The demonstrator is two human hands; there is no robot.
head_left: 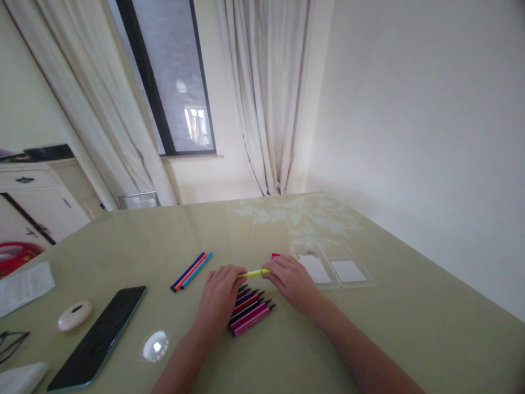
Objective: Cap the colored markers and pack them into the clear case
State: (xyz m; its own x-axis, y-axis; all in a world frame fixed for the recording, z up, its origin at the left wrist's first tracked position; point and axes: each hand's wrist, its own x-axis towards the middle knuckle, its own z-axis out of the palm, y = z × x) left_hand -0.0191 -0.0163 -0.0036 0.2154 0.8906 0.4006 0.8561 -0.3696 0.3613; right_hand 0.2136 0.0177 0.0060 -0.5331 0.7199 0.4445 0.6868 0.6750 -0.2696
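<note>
A yellow marker pen (253,273) is held level between my two hands, above the table. My left hand (221,293) is closed on its left end, and my right hand (287,276) pinches the right end, where a dark line crosses the barrel. Just below lies a row of uncapped markers (252,317) in pink, black and dark red, tips pointing right; my left hand hides part of them. Something red (275,255) pokes out behind my right fingers. Left of my hands rest a few markers (192,272) in blue, orange and dark blue.
An opened clear plastic case (348,272) with white cards lies right of my hands. On the left are a black phone (100,334), a white oval object (74,316), a clear round object (155,346), and glasses (12,345). A wall runs along the table's right side.
</note>
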